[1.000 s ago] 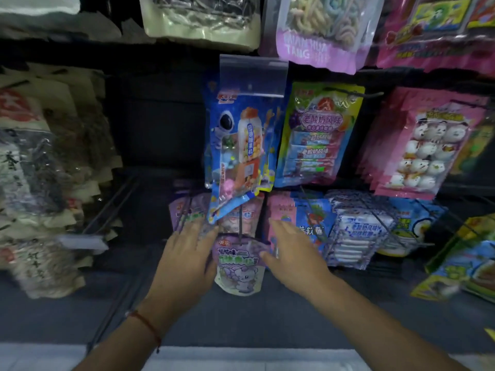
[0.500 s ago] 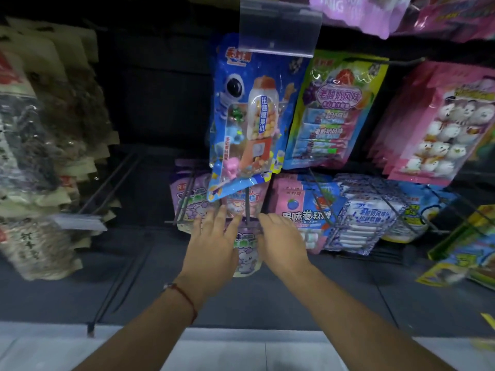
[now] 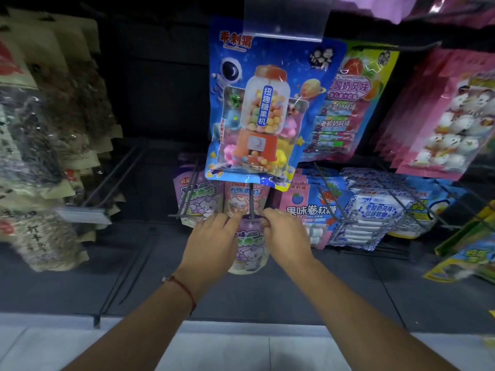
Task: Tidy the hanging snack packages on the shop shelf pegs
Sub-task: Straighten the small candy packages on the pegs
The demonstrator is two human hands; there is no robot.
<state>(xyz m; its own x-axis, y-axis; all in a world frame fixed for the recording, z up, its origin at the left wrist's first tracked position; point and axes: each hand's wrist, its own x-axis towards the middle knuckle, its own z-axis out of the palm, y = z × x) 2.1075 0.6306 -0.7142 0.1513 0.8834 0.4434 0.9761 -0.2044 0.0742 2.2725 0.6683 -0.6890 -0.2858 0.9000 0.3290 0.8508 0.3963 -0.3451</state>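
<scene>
Head view: left hand (image 3: 214,241) and right hand (image 3: 285,234) pinch purple pouch (image 3: 250,253) top at peg (image 3: 251,203) tip. Risk: hole misses peg, pouch drops.

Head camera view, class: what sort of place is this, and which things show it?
Most likely a shop's snack aisle: sealed packets such as the blue gumball-machine packet hang on wire pegs, with a clear price-tag holder above.

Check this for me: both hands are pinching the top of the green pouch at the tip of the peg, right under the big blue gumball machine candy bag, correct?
Not quite: in the head view the pouch is purple, not green. Otherwise yes: the left hand and right hand pinch its top at the tip of the peg, under the blue gumball machine candy bag.
</scene>
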